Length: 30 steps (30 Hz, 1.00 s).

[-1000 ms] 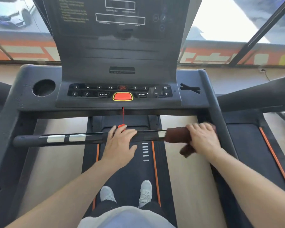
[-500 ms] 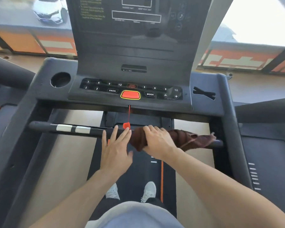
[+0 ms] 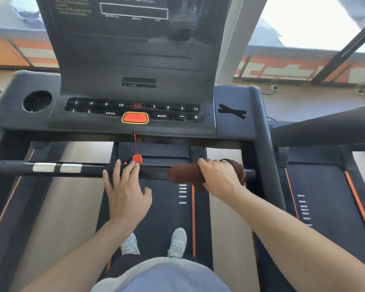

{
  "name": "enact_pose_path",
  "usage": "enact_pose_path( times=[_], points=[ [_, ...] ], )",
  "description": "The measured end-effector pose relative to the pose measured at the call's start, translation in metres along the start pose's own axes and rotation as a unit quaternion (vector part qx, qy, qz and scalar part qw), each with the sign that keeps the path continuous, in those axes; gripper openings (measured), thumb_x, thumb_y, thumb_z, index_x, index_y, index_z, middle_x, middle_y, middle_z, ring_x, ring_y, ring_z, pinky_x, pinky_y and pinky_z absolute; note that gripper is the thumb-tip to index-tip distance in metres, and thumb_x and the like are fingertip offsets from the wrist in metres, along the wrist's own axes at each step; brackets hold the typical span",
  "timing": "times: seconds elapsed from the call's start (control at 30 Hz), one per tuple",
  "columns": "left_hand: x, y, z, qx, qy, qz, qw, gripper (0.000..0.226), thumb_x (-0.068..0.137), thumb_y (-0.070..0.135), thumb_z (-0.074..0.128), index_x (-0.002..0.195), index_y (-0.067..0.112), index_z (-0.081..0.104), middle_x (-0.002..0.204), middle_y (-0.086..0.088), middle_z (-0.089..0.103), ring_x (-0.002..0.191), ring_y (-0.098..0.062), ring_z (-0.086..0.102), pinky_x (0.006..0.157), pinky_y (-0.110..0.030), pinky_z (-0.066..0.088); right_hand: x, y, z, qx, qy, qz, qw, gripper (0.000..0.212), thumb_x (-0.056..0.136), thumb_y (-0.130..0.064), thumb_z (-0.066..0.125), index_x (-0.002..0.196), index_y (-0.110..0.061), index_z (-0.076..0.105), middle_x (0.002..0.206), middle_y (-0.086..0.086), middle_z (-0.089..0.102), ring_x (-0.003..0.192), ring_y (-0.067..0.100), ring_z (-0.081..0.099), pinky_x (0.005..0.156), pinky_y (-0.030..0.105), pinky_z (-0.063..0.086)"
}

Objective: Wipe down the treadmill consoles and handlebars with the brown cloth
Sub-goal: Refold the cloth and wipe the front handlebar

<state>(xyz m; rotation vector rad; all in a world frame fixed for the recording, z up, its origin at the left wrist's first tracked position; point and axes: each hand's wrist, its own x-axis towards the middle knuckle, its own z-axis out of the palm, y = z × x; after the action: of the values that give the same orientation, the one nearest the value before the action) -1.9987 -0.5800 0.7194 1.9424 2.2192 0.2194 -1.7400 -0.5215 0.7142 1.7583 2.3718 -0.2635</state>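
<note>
Brown cloth (image 3: 184, 174) around handlebar (image 3: 89, 170), under right hand (image 3: 218, 178).

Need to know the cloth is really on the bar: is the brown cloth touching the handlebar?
Touching. The head view shows the brown cloth wrapped around the handlebar, with the right hand gripping it there; no gap shows.

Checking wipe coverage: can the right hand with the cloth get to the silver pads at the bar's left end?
Probably not yet: the left hand rests on the bar between the cloth and the silver pads, blocking the right hand.
</note>
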Motion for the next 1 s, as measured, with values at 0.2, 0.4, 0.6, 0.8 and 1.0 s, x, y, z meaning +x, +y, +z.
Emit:
enact_pose_path(
  times=[0.2, 0.4, 0.6, 0.8, 1.0],
  points=[
    [-0.011, 0.018, 0.007, -0.115, 0.077, 0.097, 0.986, 0.047, 0.081, 0.019, 0.077, 0.126, 0.017, 0.067, 0.133, 0.002, 0.062, 0.143, -0.026, 0.04, 0.123, -0.044, 0.016, -0.035, 0.056, 0.014, -0.079, 0.047, 0.055, 0.994, 0.05, 0.076, -0.012, 0.077, 0.122, -0.014, 0.058, 0.109, 0.005, 0.071, 0.106, 0.027, 0.067, 0.119, 0.039, 0.031],
    [-0.028, 0.072, 0.0, -0.365, -0.286, -0.062, 0.884, 0.044, 0.09, 0.052, 0.068, 0.125, 0.026, 0.065, 0.123, 0.014, 0.066, 0.113, -0.004, 0.06, 0.1, -0.027, 0.046, -0.057, 0.052, 0.015, 0.044, 0.138, 0.023, 0.989, 0.068, 0.073, 0.007, 0.08, 0.137, -0.012, 0.065, 0.137, 0.008, 0.067, 0.13, 0.032, 0.062, 0.118, 0.044, 0.035],
    [-0.013, 0.119, -0.002, -0.554, -0.39, -0.22, 0.701, 0.032, 0.094, 0.051, 0.064, 0.11, 0.023, 0.068, 0.112, 0.007, 0.072, 0.108, -0.013, 0.068, 0.105, -0.038, 0.051, -0.09, 0.013, 0.004, 0.208, 0.239, 0.09, 0.944, 0.072, 0.058, 0.016, 0.074, 0.119, -0.021, 0.077, 0.122, -0.007, 0.075, 0.122, 0.018, 0.067, 0.098, 0.033, 0.055],
    [-0.02, 0.084, -0.007, -0.626, -0.264, -0.246, 0.691, 0.012, 0.083, 0.027, 0.07, 0.076, 0.021, 0.062, 0.082, -0.005, 0.065, 0.087, -0.023, 0.06, 0.084, -0.041, 0.047, -0.115, -0.057, -0.005, 0.366, 0.115, 0.088, 0.919, 0.065, 0.073, -0.006, 0.082, 0.128, -0.039, 0.07, 0.127, -0.031, 0.064, 0.113, -0.004, 0.063, 0.1, 0.024, 0.052],
    [-0.033, 0.004, -0.047, -0.545, -0.167, -0.2, 0.797, 0.028, 0.072, 0.033, 0.059, 0.063, 0.021, 0.036, 0.066, -0.007, 0.041, 0.069, -0.021, 0.039, 0.071, -0.042, 0.035, -0.086, -0.097, -0.053, 0.466, -0.046, 0.008, 0.884, 0.049, 0.085, -0.039, 0.083, 0.128, -0.046, 0.061, 0.106, -0.034, 0.065, 0.099, -0.007, 0.063, 0.093, 0.02, 0.051]
  ],
)
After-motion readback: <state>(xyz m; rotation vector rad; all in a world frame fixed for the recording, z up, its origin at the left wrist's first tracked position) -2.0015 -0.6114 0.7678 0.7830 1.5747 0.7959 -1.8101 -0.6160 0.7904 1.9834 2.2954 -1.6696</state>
